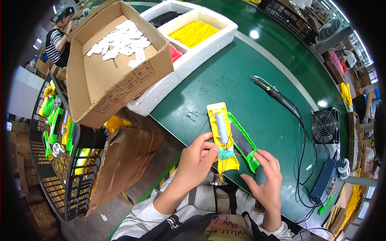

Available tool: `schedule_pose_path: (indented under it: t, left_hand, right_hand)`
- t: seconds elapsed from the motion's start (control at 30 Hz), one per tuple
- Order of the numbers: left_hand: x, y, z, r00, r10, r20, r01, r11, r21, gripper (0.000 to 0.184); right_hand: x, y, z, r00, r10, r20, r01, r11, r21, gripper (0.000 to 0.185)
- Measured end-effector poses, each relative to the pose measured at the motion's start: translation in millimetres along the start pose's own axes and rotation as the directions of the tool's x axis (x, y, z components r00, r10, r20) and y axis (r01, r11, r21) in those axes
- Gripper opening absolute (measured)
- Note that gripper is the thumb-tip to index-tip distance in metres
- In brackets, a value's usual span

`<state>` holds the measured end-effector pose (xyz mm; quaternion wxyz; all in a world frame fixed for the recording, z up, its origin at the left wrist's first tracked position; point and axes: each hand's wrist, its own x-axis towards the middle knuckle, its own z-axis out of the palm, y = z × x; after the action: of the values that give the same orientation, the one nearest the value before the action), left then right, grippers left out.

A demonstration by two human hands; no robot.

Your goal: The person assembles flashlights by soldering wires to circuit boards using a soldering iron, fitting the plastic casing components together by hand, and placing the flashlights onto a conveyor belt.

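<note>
A yellow casing half [219, 116] lies near the table's front edge, with a blue-white battery [221, 128] and a small green circuit board [226, 154] inside. My left hand [198, 154] holds its left side, thumb and fingers pressed together by the board. A shiny metal lamp cup [218, 180] hangs at its lower end on thin wires. Just right of it is a green casing half [251, 161] with a dark inner strip, joined by a thin red wire. My right hand [267, 172] touches the green half's lower end with its fingertips, thumb spread apart.
A soldering iron [277, 95] lies at the back right, its cable running to a dark station [326, 180]. A black fan [325, 125] stands beyond. Left are a cardboard box [120, 90] of white parts, a foam box [193, 56] and a black crate [76, 172]. A person [58, 40] is far left.
</note>
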<state>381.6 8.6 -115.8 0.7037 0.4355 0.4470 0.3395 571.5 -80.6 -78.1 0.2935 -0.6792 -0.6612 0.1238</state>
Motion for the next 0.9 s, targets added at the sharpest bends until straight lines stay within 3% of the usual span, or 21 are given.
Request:
schedule_pose_path:
  t: [0.1,0.13,0.23,0.27,0.33,0.43,0.53,0.63,0.77,0.87,0.9]
  left_hand:
    - [-4.5,-8.8,0.3,1.0,0.028,-0.004,-0.028,0.999,-0.033,0.048]
    - [-8.3,-12.2,4.4,0.996,0.091,-0.022,-0.091,0.995,0.035,0.05]
    - [-16.0,-9.5,23.9,0.971,0.23,-0.071,-0.215,0.961,0.177,0.062]
    - [-16.7,-9.9,25.4,0.972,0.227,-0.068,-0.208,0.955,0.209,0.062]
    - [-11.5,-10.5,22.5,0.97,0.235,-0.065,-0.209,0.938,0.278,0.062]
    - [-8.0,3.5,13.2,0.973,0.228,0.024,-0.218,0.886,0.41,0.056]
    - [0.2,9.3,4.7,0.964,0.222,0.143,-0.264,0.836,0.481,0.051]
    - [13.3,19.7,-2.0,0.928,0.185,0.323,-0.339,0.781,0.525,0.047]
    - [43.6,39.7,5.9,0.756,0.032,0.654,-0.469,0.725,0.505,0.047]
    - [75.5,38.6,26.3,0.585,-0.121,0.802,-0.536,0.685,0.494,0.047]
    - [86.0,39.2,33.4,0.509,-0.174,0.843,-0.549,0.689,0.473,0.048]
  right_hand:
    - [-4.6,8.7,11.0,0.997,-0.029,-0.077,0.028,1.0,-0.012,0.05]
    - [-6.3,9.4,13.3,0.994,-0.029,-0.109,0.029,1.0,-0.005,0.049]
    - [-13.6,-8.1,18.5,0.981,0.187,-0.049,-0.175,0.967,0.186,0.044]
    - [-15.8,-12.8,20.3,0.987,0.158,-0.035,-0.149,0.97,0.191,0.041]
    - [-17.7,-5.4,23.4,0.968,-0.124,-0.219,0.125,0.992,-0.006,0.041]
    - [-5.2,0.9,11.4,0.972,-0.01,-0.234,-0.003,0.998,-0.058,0.041]
    - [-9.7,-7.4,9.6,0.978,0.208,-0.008,-0.205,0.97,0.133,0.04]
    - [-34.7,-18.3,23.6,0.978,0.207,0.027,-0.208,0.952,0.224,0.031]
    - [-49.3,-46.8,37.6,0.927,0.355,0.119,-0.374,0.874,0.309,0.025]
    - [-50.3,-42.8,57.6,0.972,0.234,0.027,-0.221,0.865,0.45,0.024]
    - [-49.1,-44.5,55.0,0.976,0.198,0.087,-0.216,0.888,0.407,0.029]
